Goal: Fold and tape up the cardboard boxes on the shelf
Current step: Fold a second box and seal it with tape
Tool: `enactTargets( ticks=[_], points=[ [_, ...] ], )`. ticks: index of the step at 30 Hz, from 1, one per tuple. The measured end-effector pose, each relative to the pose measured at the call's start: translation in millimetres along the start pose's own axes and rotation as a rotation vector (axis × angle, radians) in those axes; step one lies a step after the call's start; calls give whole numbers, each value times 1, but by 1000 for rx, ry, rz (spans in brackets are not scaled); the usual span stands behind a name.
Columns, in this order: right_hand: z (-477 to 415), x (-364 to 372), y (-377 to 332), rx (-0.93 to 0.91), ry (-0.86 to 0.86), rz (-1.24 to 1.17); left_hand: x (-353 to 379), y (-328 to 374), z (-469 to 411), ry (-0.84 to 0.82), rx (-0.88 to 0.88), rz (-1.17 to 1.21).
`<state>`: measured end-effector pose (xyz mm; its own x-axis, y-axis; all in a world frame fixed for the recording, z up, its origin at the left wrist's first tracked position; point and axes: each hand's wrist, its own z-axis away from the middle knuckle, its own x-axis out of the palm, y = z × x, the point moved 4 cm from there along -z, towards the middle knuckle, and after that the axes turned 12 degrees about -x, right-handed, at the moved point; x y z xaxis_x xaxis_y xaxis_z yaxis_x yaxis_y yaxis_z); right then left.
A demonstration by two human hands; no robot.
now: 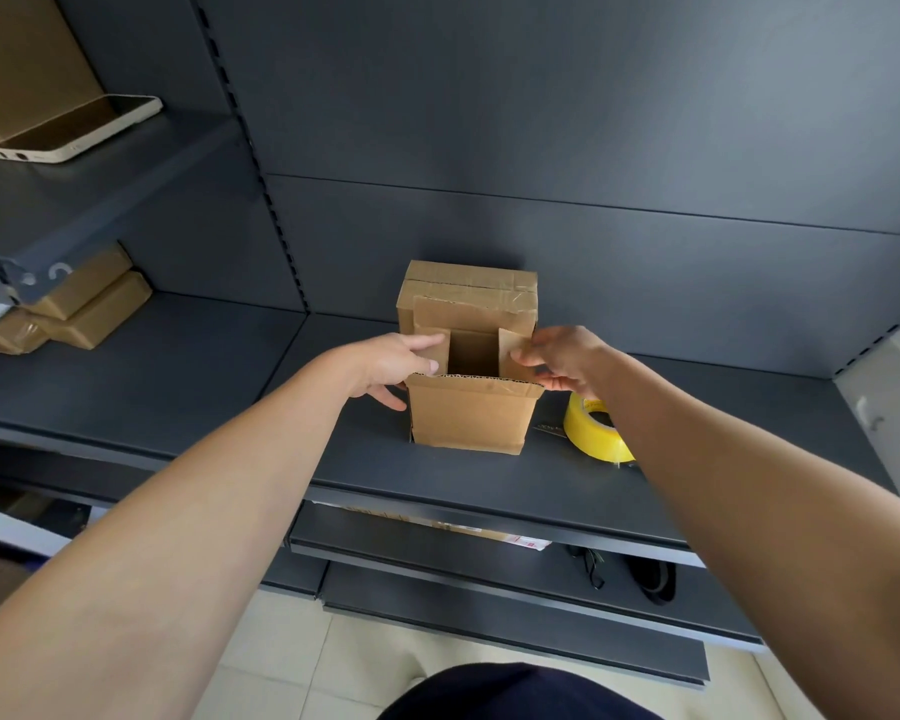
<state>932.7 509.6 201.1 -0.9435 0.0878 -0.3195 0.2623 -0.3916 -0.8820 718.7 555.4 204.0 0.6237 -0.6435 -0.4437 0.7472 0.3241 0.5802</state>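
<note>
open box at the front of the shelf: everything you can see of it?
The box is brown corrugated cardboard with scraps of old clear tape. It stands upright on the dark shelf, its top open and its inside dark. Both side flaps are folded in; the back and front flaps stand up, and the front one's fluted edge shows. The left hand grips the left flap and the right hand pinches the right one. A taped box stands close behind.

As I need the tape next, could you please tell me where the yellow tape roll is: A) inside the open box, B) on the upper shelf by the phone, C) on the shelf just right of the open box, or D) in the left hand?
C: the yellow tape roll lies on the shelf right of the open box.
</note>
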Motion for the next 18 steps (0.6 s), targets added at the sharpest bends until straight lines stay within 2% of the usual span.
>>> enactTargets(
  ticks=[7,10,18],
  points=[
    [-5,6,6,-31,59,-10,0,-3,-1,-25,25,50],
    [-4,6,10,-24,17,-93,0,-6,0,-45,22,91],
    [1,1,19,23,-101,-418,2,-17,2,-282,27,330]
  ],
)
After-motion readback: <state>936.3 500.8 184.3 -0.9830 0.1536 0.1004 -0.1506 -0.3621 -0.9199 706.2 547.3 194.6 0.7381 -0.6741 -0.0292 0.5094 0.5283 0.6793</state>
